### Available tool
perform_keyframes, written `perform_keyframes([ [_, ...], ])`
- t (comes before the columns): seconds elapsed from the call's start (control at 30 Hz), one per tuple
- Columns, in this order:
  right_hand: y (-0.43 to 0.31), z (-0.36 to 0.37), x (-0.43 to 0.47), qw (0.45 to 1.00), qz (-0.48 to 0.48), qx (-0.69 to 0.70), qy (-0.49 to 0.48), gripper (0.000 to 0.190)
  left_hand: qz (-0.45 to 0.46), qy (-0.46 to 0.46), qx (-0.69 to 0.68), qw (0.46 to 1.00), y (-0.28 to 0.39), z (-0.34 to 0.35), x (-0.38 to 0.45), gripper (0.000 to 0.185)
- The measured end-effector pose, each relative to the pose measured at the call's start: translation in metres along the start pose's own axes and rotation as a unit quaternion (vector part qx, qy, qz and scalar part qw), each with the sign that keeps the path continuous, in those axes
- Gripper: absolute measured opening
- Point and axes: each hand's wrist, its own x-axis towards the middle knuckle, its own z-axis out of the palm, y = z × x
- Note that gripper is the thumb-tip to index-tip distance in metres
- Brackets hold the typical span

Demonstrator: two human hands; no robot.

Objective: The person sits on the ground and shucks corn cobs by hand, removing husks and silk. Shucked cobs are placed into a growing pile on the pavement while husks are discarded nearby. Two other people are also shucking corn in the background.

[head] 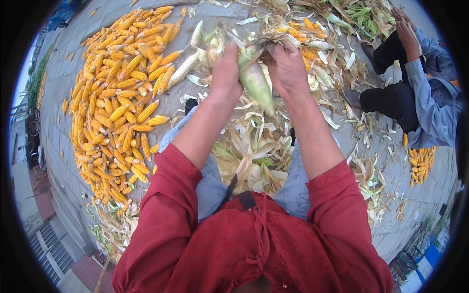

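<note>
An ear of corn in its green husk (255, 82) hangs between my two hands, its narrow end pointing down towards my lap. My left hand (227, 69) is closed around husk at the ear's left side. At the ear's upper right, my right hand (287, 67) grips dry, dark husk and silk (265, 45). Unshelled ears in pale husks (187, 67) lie just left of my left hand. Bare yellow cobs (309, 55) lie among husks beyond my right hand.
A large pile of husked yellow corn (117, 106) lies on the paving at the left. Loose husks (253, 150) are heaped between my legs. At the right a person in a blue-grey jacket (432, 106) sits near a smaller corn pile (421, 164). More husks (362, 18) lie beyond.
</note>
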Motion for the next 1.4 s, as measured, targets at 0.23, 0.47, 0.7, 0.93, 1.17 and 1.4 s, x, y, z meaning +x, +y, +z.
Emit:
perform_keyframes([
  [0.23,-0.017,0.017,-0.027,0.96,0.131,-0.185,-0.163,0.017,0.005,0.1,0.013,0.995,0.039,-0.038,0.036,0.039],
  [0.47,-0.025,0.016,-0.066,0.885,0.151,-0.24,-0.37,0.026,0.053,0.143,0.024,0.988,0.076,-0.07,0.049,0.037],
  [0.7,-0.043,0.014,-0.039,0.868,0.259,-0.26,-0.336,0.049,0.109,0.002,0.286,0.952,0.069,-0.05,0.032,0.066],
  [0.93,-0.031,0.002,-0.011,0.947,0.089,-0.309,-0.01,0.05,0.12,-0.211,0.488,0.838,0.042,-0.025,0.006,0.112],
  [1.17,-0.021,-0.002,-0.013,0.984,0.039,-0.175,0.017,0.02,0.106,-0.282,0.491,0.817,0.04,-0.015,-0.011,0.113],
  [1.4,-0.018,-0.005,-0.011,0.986,0.089,0.004,0.139,0.011,0.105,-0.254,0.401,0.874,0.032,-0.013,-0.01,0.097],
])
